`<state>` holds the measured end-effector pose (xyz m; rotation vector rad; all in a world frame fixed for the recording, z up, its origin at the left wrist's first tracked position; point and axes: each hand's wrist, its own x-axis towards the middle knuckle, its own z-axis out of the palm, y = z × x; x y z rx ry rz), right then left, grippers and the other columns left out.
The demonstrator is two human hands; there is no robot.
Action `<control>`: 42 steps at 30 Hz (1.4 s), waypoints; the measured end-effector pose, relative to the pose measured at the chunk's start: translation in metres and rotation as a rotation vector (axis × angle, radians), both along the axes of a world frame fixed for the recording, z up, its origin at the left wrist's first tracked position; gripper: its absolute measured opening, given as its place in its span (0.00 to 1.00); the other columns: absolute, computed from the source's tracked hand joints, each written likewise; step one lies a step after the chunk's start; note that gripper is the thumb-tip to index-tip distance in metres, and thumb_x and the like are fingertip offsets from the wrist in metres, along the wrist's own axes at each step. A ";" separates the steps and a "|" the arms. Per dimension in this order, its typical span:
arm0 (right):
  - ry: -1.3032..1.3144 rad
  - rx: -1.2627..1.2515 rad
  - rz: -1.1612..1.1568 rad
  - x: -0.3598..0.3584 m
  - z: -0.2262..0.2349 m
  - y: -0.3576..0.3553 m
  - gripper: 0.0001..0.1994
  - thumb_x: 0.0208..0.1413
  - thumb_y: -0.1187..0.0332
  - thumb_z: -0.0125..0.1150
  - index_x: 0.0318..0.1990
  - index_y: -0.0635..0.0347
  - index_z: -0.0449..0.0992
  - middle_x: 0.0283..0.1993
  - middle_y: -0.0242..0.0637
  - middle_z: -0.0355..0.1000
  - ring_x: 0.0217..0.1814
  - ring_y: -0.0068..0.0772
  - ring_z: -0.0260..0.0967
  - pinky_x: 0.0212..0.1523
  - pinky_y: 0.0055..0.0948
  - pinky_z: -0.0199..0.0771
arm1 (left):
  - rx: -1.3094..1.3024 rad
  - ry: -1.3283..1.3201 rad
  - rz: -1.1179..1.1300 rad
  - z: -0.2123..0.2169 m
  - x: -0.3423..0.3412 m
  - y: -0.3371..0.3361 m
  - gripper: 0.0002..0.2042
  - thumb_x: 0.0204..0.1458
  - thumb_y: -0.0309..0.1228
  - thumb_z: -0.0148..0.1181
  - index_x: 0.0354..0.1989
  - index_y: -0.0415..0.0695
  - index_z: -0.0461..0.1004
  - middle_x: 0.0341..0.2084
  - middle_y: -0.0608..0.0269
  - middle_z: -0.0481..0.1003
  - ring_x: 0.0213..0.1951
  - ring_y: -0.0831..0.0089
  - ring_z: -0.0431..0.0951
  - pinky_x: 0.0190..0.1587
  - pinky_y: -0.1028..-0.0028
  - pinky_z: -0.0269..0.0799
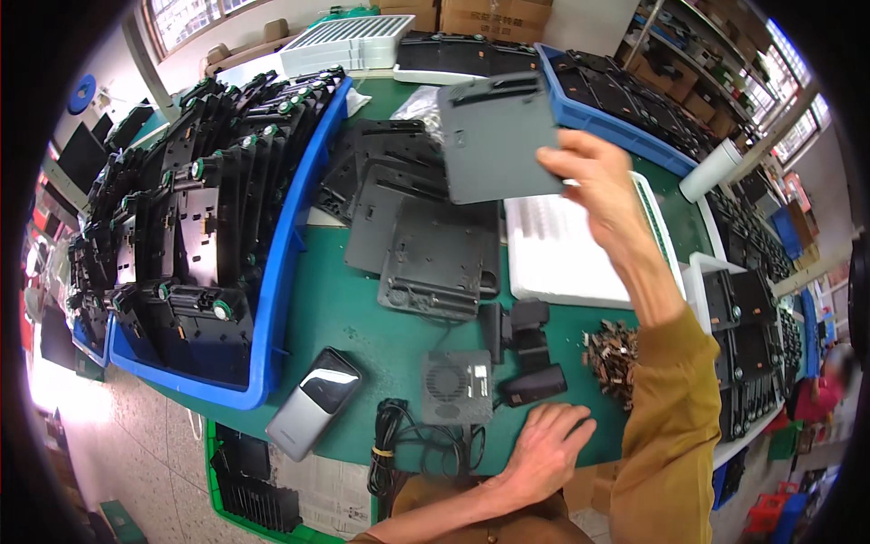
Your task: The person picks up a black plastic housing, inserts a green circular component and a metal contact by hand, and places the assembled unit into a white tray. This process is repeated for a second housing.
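Observation:
My right hand (598, 181) is raised over the far middle of the table, its thumb and fingers pinching the right edge of a flat black plastic panel (494, 150). Below and left of that panel, several similar black plastic covers (433, 263) lie in a loose, overlapping stack. My left hand (546, 446) rests at the near table edge with fingers loosely spread, holding nothing. Just beyond its fingertips is a small black device (533, 385), and a grey square box with a round grille (456, 385) sits to its left.
A blue crate (272, 344) full of black parts with green-and-white ends stands left. A power bank (314, 403) and coiled black cable (387, 444) lie near the front edge. A white foam tray (562, 258) and a pile of small brown pieces (612, 358) are right of centre.

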<state>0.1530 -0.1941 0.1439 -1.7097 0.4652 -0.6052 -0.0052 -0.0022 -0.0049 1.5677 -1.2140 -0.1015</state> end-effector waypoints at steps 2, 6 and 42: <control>-0.183 -0.132 -0.070 -0.051 0.014 -0.001 0.14 0.54 0.73 0.64 0.48 0.69 0.78 0.37 0.33 0.77 0.35 0.22 0.71 0.37 0.23 0.71 | -0.031 0.014 0.003 -0.001 0.001 -0.003 0.17 0.41 0.17 0.61 0.44 0.38 0.77 0.46 0.54 0.74 0.48 0.54 0.74 0.51 0.58 0.69; -0.096 -0.810 -0.325 -0.170 0.023 0.049 0.13 0.52 0.77 0.63 0.46 0.68 0.79 0.32 0.35 0.74 0.32 0.26 0.70 0.35 0.23 0.70 | -0.079 0.049 0.096 -0.002 0.008 0.004 0.19 0.41 0.11 0.56 0.45 0.34 0.76 0.42 0.48 0.76 0.44 0.49 0.75 0.47 0.60 0.73; 0.595 -0.797 0.026 -0.149 -0.063 -0.181 0.07 0.44 0.77 0.63 0.33 0.66 0.82 0.31 0.43 0.78 0.31 0.36 0.77 0.36 0.32 0.74 | 0.214 -0.042 0.023 0.014 0.015 -0.005 0.17 0.41 0.14 0.63 0.42 0.40 0.80 0.42 0.58 0.78 0.44 0.56 0.77 0.46 0.63 0.73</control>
